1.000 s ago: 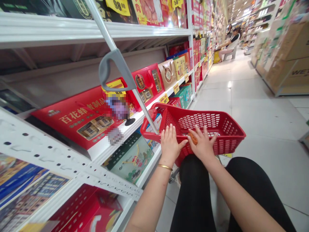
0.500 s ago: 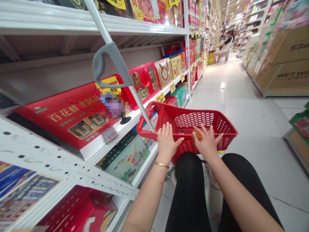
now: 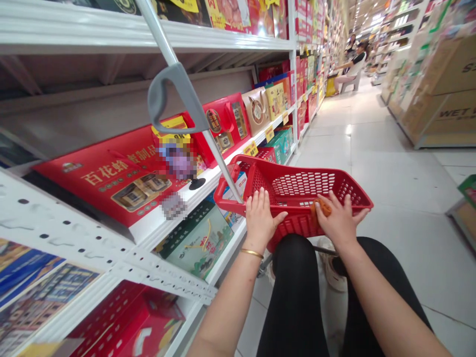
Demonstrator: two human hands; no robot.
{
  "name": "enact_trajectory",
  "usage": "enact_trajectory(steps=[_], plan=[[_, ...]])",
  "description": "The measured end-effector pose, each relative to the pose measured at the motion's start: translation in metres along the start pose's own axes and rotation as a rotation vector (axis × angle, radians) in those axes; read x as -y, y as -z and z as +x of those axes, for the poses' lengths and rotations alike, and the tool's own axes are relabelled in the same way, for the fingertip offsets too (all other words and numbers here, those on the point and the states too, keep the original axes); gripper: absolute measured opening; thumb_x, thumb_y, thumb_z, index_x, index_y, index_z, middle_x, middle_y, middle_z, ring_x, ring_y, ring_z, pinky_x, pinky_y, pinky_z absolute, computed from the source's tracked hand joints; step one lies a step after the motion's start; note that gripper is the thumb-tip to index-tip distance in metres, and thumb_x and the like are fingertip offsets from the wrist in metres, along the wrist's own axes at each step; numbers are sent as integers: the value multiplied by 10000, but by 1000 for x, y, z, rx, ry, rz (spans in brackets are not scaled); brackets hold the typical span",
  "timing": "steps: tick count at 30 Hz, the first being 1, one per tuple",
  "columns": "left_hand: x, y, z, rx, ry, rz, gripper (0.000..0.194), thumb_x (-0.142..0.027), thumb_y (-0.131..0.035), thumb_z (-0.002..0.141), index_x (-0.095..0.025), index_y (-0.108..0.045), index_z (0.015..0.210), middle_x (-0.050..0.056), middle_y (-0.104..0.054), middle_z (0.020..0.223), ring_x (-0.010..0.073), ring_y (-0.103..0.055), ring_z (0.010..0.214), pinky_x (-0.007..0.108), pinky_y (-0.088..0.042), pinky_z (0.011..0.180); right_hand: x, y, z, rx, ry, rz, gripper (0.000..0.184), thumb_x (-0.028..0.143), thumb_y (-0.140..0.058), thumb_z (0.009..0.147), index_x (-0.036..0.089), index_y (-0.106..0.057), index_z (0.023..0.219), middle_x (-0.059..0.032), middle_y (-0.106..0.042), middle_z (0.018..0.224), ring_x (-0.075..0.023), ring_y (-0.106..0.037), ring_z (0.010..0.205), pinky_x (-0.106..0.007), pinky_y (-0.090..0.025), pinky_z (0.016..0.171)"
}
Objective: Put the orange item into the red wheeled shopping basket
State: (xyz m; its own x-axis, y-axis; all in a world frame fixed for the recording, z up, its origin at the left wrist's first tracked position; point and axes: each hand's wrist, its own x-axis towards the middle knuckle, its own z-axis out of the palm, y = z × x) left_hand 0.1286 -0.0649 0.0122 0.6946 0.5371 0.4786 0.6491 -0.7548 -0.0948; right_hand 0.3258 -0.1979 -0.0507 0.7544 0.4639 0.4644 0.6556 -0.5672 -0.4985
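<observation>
A red plastic shopping basket [image 3: 297, 171] sits in front of my knees, with a grey handle grip [image 3: 178, 94] on a long metal pole rising from its left end. My left hand [image 3: 262, 218] lies flat on the basket's near rim, fingers apart, a gold bangle [image 3: 252, 253] on the wrist. My right hand [image 3: 338, 220] rests on the same rim further right, fingers spread. A small orange item [image 3: 322, 208] lies against that hand's thumb side, partly hidden by it. Its shape is unclear. My black-clad legs [image 3: 293, 297] are just below the basket.
White metal shelving [image 3: 92, 248] with red gift boxes [image 3: 96, 178] runs along my left. A tiled aisle floor [image 3: 390, 163] stretches ahead, with cardboard cartons [image 3: 442, 104] on the right. A seated person [image 3: 351, 64] is far down the aisle.
My right hand and the orange item have shifted right along the basket's rim. The basket has moved slightly right, and my left hand stays in place on the rim.
</observation>
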Motion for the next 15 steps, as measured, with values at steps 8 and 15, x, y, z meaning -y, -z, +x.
enact_trajectory(steps=[8,15], plan=[[-1,3,2,15,9,10,888,-743,-330,1059,-93,-422,1658,141,-358,1754,299,-342,1626,490,-260,1341,77,-20,-24,74,292,138,459,454,-437,1085,334,-672,1460,-35,-484,1691,-399,-269,1626,-856,-48,1235],[1,0,1,2,-3,19,893,-761,-361,1045,-128,-410,1672,131,-359,1755,323,-337,1627,515,-292,1327,52,-14,-11,69,289,102,443,463,-430,1095,361,-681,1445,-26,-527,1660,-400,-292,1616,-875,-37,1219]])
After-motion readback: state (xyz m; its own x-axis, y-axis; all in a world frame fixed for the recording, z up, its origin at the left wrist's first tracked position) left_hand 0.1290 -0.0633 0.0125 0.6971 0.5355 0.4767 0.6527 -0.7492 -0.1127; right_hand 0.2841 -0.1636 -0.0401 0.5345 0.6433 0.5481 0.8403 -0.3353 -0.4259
